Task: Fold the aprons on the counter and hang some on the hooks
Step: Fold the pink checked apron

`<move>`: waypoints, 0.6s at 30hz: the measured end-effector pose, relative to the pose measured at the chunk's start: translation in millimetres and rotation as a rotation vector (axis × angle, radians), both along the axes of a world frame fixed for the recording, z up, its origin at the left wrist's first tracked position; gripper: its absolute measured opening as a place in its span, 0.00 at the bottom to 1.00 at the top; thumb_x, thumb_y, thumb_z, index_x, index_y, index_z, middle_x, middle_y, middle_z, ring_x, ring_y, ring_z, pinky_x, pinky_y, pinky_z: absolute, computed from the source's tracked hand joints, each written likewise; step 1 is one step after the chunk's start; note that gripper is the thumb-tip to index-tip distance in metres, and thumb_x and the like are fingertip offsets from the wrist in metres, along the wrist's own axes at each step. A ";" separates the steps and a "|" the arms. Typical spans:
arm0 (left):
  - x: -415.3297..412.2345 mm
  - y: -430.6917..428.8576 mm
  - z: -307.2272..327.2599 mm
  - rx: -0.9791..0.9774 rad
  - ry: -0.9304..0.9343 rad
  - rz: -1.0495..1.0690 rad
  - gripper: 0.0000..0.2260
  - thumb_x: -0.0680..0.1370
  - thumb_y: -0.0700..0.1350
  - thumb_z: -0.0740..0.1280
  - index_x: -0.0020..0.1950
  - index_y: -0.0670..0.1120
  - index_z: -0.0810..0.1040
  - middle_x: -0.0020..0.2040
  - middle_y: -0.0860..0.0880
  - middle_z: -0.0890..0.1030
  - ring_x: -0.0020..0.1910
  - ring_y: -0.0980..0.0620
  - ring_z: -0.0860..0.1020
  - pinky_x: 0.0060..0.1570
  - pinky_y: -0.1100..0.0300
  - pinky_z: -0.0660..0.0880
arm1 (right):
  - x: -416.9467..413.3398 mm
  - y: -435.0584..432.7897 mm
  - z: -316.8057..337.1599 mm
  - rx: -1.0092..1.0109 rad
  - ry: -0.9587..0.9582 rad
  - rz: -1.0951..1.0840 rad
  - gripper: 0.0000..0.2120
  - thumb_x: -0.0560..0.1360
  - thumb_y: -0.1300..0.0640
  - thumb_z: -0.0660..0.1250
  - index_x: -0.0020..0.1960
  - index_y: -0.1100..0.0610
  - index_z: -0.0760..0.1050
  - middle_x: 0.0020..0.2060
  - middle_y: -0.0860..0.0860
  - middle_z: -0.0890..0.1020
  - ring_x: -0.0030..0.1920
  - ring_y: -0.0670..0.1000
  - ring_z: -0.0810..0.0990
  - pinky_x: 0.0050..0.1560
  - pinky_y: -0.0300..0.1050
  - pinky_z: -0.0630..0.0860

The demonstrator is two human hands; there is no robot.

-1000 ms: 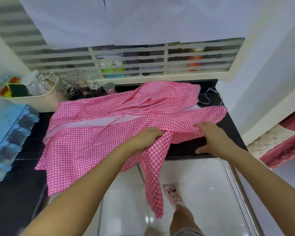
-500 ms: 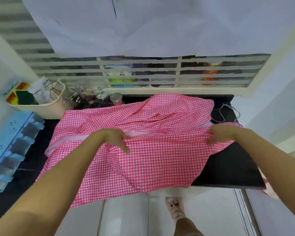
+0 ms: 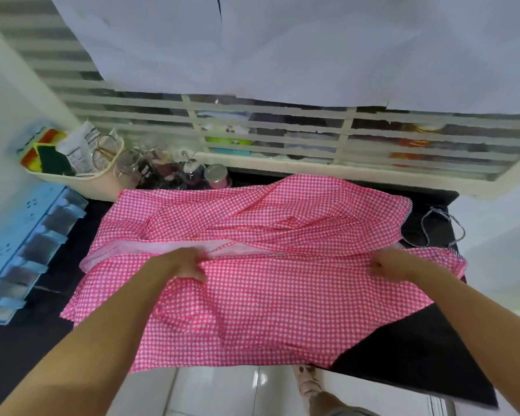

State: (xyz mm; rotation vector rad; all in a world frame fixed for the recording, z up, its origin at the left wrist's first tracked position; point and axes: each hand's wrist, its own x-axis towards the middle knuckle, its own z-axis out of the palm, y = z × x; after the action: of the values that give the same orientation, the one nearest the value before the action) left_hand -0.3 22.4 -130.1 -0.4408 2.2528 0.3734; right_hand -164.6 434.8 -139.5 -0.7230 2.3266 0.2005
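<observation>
While the pink checked apron (image 3: 282, 295) lies spread on the black counter (image 3: 418, 349), the left hand (image 3: 183, 264) and the right hand (image 3: 391, 265) each pinch its folded edge, probably to keep the fold straight.

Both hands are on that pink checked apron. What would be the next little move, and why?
Probably press the fold down and smooth it outward. The left hand and right hand each grip the pink apron at a doubled-over edge across its middle, the cloth beyond is rumpled, and its near edge overhangs the counter.
</observation>
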 end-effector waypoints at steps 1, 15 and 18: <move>1.0 -0.1 -2.4 -0.022 0.002 0.026 0.32 0.73 0.48 0.72 0.75 0.47 0.64 0.71 0.46 0.71 0.68 0.46 0.71 0.68 0.54 0.66 | -4.5 -4.8 -2.5 -0.002 0.015 -0.014 0.16 0.79 0.54 0.60 0.65 0.58 0.72 0.62 0.53 0.76 0.62 0.53 0.74 0.64 0.42 0.65; 56.7 49.5 -49.5 -0.288 0.323 0.751 0.35 0.78 0.57 0.61 0.77 0.44 0.49 0.77 0.40 0.51 0.75 0.39 0.54 0.72 0.37 0.55 | 30.9 -196.6 -41.7 -0.672 0.109 0.234 0.18 0.71 0.67 0.68 0.60 0.60 0.78 0.54 0.58 0.79 0.54 0.60 0.77 0.57 0.50 0.72; 61.2 50.1 -47.4 -0.390 0.410 0.690 0.42 0.78 0.59 0.62 0.78 0.45 0.37 0.78 0.40 0.39 0.77 0.38 0.42 0.72 0.40 0.41 | 24.2 -196.8 -44.1 -0.610 -0.013 0.409 0.15 0.75 0.67 0.62 0.58 0.58 0.80 0.56 0.55 0.77 0.55 0.56 0.78 0.58 0.45 0.72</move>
State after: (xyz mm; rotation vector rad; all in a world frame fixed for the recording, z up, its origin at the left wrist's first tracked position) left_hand 60.9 72.5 -177.6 -1.4766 2.5143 0.3902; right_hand -140.4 238.0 -183.5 -1.4903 2.2059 -0.3537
